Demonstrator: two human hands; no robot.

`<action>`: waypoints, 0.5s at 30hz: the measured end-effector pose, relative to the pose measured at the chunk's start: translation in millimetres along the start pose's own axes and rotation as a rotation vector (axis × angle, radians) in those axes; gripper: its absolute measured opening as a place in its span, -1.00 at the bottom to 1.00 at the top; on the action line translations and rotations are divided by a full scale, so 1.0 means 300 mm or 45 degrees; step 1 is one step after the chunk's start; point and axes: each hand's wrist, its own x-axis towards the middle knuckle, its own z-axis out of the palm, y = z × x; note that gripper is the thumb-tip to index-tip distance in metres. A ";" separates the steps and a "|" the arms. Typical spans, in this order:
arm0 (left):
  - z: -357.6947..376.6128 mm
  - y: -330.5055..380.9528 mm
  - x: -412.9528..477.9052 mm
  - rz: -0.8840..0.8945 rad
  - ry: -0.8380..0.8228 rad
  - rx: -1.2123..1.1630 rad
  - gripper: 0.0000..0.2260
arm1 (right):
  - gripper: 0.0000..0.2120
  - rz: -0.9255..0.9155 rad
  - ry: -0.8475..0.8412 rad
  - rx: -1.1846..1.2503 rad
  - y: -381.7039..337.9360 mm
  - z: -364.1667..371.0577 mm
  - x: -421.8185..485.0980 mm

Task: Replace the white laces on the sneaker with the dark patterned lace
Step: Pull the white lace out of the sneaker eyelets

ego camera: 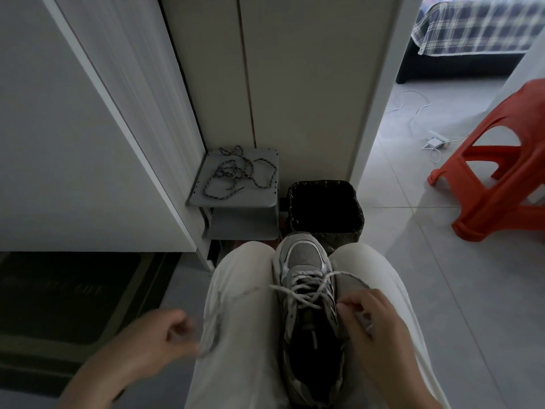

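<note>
Taking the sneaker [303, 255] as the dial's centre, the left hand [159, 335] sits at about eight o'clock, blurred. Its fingers are curled, and it appears to pinch the free end of the white laces [306, 290], which trails slack across the thigh. At eleven o'clock, well apart from the shoe, the dark patterned lace [233, 172] lies in a loose tangle on a grey shelf [265, 199], untouched.

The sneaker is wedged toe-up between the knees, and the white laces are still crossed through its upper eyelets. At three o'clock the right hand [374, 329] rests against the shoe's side, its fingertips pressed together on a strand beside the eyelets.

Both laces look light, limp and easily snagged, so I judge they are best taken near the stiff tips and drawn out one crossing at a time. The shoe looks firm enough to brace at its collar. An orange stool [501, 184] stands at two o'clock.
</note>
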 end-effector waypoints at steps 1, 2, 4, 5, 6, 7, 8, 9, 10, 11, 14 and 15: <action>0.029 0.007 0.007 -0.005 0.038 0.098 -0.54 | -0.82 0.013 -0.059 -0.040 0.003 -0.003 0.002; 0.057 0.025 0.013 0.026 0.180 0.166 -0.39 | -0.82 0.020 -0.115 -0.065 0.003 -0.002 0.003; 0.109 0.096 0.011 0.249 0.476 0.086 -0.32 | -0.79 0.089 -0.197 -0.043 0.004 0.008 0.006; 0.137 0.137 0.013 0.395 0.547 -0.070 -0.35 | -0.79 0.156 -0.225 -0.002 0.003 0.016 0.011; 0.163 0.180 0.014 0.511 0.556 -0.199 -0.37 | -0.81 0.225 -0.253 0.045 0.000 0.022 0.021; 0.188 0.221 0.018 0.595 0.536 -0.254 -0.37 | -0.83 0.275 -0.279 0.083 -0.002 0.029 0.031; 0.212 0.258 0.024 0.641 0.506 -0.246 -0.35 | -0.85 0.297 -0.302 0.094 -0.002 0.036 0.042; 0.238 0.285 0.032 0.665 0.487 -0.207 -0.32 | -0.86 0.283 -0.316 0.075 -0.001 0.042 0.051; 0.260 0.307 0.040 0.660 0.488 -0.162 -0.31 | -0.88 0.246 -0.324 0.035 -0.003 0.044 0.058; 0.276 0.321 0.048 0.640 0.505 -0.139 -0.33 | -0.88 0.201 -0.319 0.001 -0.002 0.045 0.064; 0.298 0.335 0.074 0.607 0.542 -0.194 -0.43 | -0.81 0.120 -0.234 0.016 -0.014 0.037 0.075; 0.299 0.333 0.080 0.604 0.539 -0.220 -0.44 | -0.80 0.088 -0.216 0.016 -0.023 0.029 0.085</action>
